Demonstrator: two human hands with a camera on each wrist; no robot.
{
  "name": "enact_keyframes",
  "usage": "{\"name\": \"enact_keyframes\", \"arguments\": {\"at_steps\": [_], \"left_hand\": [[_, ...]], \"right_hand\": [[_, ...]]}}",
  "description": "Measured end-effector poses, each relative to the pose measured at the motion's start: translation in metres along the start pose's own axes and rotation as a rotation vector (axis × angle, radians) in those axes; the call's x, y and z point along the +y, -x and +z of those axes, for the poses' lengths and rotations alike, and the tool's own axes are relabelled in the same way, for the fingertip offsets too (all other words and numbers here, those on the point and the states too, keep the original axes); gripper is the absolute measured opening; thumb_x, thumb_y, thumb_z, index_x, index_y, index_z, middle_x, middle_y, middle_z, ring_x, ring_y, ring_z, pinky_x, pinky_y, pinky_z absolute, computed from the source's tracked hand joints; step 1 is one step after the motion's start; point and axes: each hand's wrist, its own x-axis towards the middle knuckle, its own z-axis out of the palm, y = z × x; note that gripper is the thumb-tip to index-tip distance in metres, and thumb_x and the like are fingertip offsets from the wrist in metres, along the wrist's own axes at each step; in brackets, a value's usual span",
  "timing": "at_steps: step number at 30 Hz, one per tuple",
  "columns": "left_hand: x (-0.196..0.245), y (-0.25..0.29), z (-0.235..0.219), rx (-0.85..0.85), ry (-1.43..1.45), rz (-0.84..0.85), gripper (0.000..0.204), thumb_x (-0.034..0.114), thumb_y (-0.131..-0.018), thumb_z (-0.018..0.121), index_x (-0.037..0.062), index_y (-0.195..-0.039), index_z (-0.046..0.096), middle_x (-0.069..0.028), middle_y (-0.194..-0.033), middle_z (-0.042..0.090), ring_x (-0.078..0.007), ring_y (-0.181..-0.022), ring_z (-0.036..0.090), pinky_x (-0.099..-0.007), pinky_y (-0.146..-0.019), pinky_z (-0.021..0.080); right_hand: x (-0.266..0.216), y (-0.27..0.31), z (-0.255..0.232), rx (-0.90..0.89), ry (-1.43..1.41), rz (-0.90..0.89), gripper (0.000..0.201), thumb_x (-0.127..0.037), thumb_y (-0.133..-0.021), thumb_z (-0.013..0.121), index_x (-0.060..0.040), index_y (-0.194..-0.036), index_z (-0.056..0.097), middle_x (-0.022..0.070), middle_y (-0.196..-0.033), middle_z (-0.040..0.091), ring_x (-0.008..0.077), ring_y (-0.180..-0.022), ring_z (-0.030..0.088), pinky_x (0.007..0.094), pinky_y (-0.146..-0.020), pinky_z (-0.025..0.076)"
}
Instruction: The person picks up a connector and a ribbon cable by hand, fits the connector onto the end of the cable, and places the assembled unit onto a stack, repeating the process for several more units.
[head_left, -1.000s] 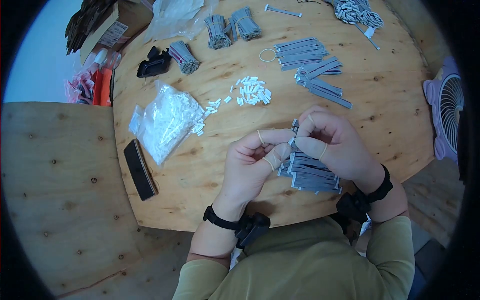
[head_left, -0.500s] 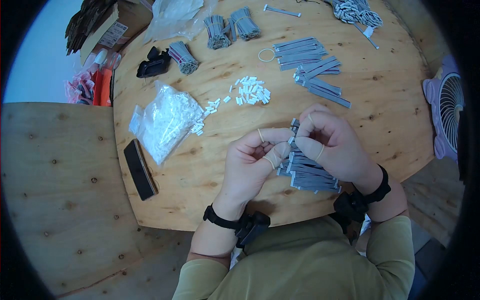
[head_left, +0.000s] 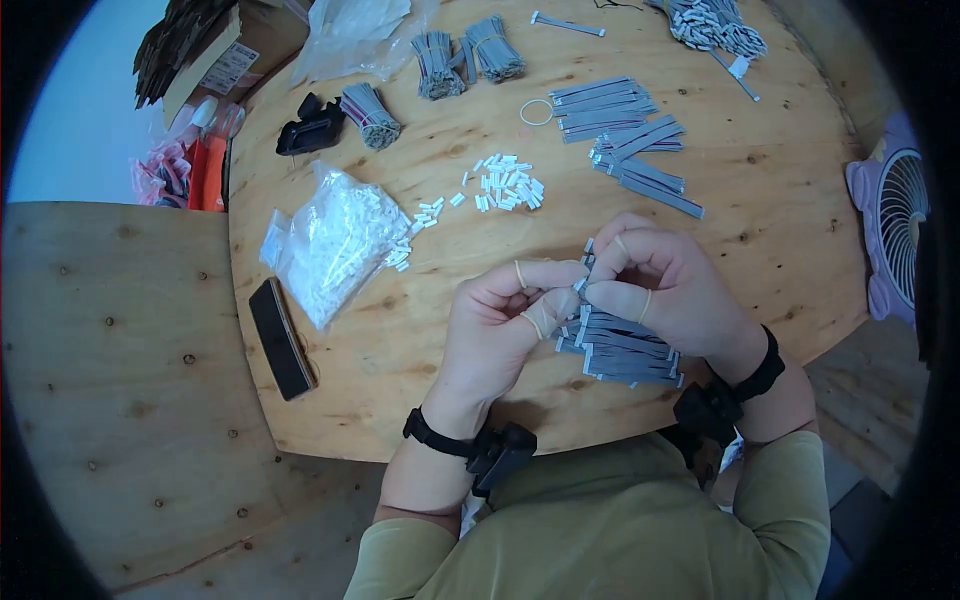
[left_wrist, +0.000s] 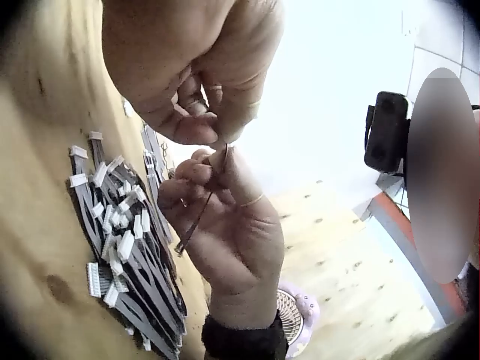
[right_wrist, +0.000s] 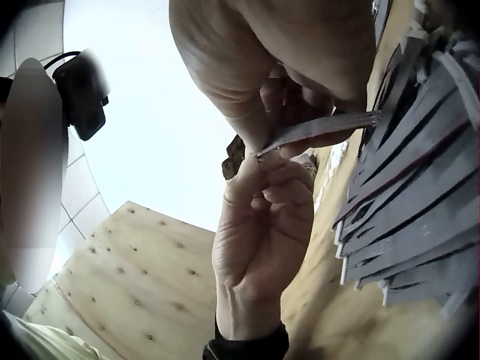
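My left hand [head_left: 497, 325] and right hand [head_left: 672, 285] meet fingertip to fingertip over the near part of the table. Pale covers with rolled edges sit on thumbs and forefingers. Between the right thumb and forefinger is pinched a grey ribbon cable [right_wrist: 319, 129], which trails back across that palm in both wrist views. The left thumb and forefinger pinch a small white connector [head_left: 581, 284] at the cable's end, mostly hidden by the fingertips. Just below the hands lies a pile of grey ribbon cables [head_left: 628, 352] with white connectors on their ends.
Loose white connectors [head_left: 510, 185] lie beyond the hands, beside a clear bag [head_left: 340, 245] full of them. A phone [head_left: 282, 340] rests at the left edge. Rows of cables [head_left: 605, 108] and tied bundles [head_left: 438, 65] are farther back. At the right stands a purple fan [head_left: 895, 225].
The right thumb tip has edged slightly closer to the left fingertips. Otherwise both hands keep the same place and grip, and the things on the table have not moved.
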Motion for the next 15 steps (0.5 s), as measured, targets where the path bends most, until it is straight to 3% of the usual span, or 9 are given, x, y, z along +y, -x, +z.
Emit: {"name": "enact_keyframes", "arguments": {"at_steps": [15], "left_hand": [[-0.0021, 0.0008, -0.0011, -0.018, 0.022, 0.001, 0.018, -0.001, -0.078, 0.056, 0.0, -0.096, 0.058, -0.0056, -0.088, 0.06, -0.0094, -0.079, 0.056, -0.021, -0.068, 0.045]], "right_hand": [[0.0014, 0.0004, 0.0018, 0.008, -0.025, 0.011, 0.007, -0.004, -0.077, 0.058, -0.0022, -0.072, 0.053, -0.0005, -0.079, 0.043, 0.0046, -0.07, 0.046, 0.0194, -0.06, 0.038]]}}
